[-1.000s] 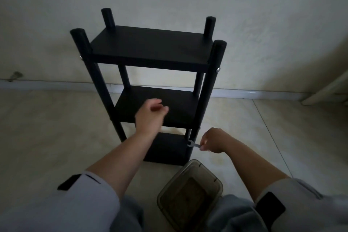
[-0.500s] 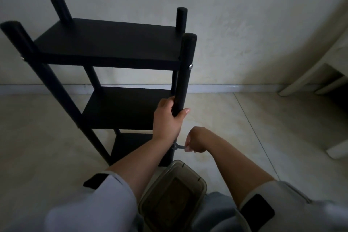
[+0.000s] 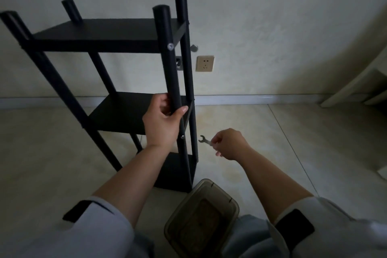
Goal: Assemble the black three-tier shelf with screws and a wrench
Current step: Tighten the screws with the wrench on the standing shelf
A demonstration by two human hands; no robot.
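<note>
The black three-tier shelf [image 3: 109,33] stands upright on the tiled floor, turned so its right side faces me. My left hand [image 3: 162,120] is wrapped around the near right post [image 3: 167,56] at the height of the middle tier. Silver screw heads show on that post, one at the top tier [image 3: 170,46] and one just below my hand [image 3: 182,137]. My right hand [image 3: 228,143] pinches a small silver open-end wrench [image 3: 204,140], its jaw pointing left, a short gap away from the far right post.
A translucent brown plastic box [image 3: 202,219] sits on the floor between my knees, right below the shelf's foot. A wall socket [image 3: 204,63] is behind the shelf. White furniture legs [image 3: 356,81] stand at the far right. A baseboard runs along the wall.
The shelf has been turned, so its right side now faces me. My left hand keeps hold of the post. My right hand has drawn the wrench off the post to the right.
</note>
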